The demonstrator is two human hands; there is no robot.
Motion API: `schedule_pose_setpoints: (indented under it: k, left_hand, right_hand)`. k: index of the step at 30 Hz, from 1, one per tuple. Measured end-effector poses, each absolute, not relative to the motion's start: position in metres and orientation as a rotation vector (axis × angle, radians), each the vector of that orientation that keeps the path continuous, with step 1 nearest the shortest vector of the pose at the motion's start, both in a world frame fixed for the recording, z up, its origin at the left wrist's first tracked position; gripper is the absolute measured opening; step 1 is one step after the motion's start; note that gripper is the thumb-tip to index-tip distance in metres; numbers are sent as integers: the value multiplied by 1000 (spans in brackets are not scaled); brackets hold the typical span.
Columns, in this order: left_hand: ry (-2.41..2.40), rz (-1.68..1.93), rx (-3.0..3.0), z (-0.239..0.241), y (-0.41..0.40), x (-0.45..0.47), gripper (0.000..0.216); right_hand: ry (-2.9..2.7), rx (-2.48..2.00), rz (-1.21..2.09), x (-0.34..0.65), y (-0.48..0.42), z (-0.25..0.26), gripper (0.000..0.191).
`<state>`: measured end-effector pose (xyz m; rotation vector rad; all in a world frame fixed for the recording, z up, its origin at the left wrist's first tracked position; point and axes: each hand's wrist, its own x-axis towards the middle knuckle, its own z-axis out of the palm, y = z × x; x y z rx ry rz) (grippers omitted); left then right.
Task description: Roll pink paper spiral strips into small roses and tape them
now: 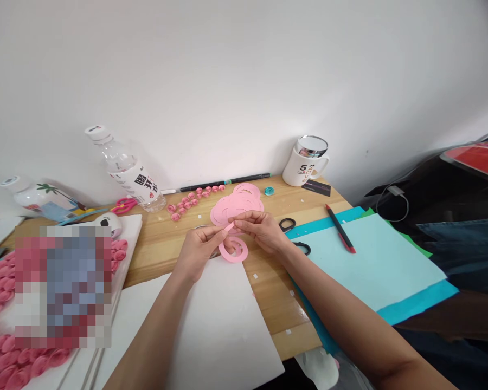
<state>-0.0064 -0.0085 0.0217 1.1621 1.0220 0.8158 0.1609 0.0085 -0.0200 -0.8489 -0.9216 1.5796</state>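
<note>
Left hand point(201, 241), right hand point(260, 227) pinch pink spiral strip point(233, 250), fingertips meeting.

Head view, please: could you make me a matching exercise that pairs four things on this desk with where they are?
1 pink paper spiral
2 mug
3 red pen
4 water bottle

A lying on the light blue sheet
B tilted, beside the pink scissors
C held by the left hand and the right hand
D upright by the black card

Pairs: 1-C, 2-D, 3-A, 4-B
</note>
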Motion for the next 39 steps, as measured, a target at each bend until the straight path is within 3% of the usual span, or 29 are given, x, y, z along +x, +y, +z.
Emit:
schedule_pose_setpoints:
  k: [39]
  left_hand:
    - [1055,880,1188,22,-11,-4,27]
  right_hand:
    - [-912,-865,1555,159,8,-17,17]
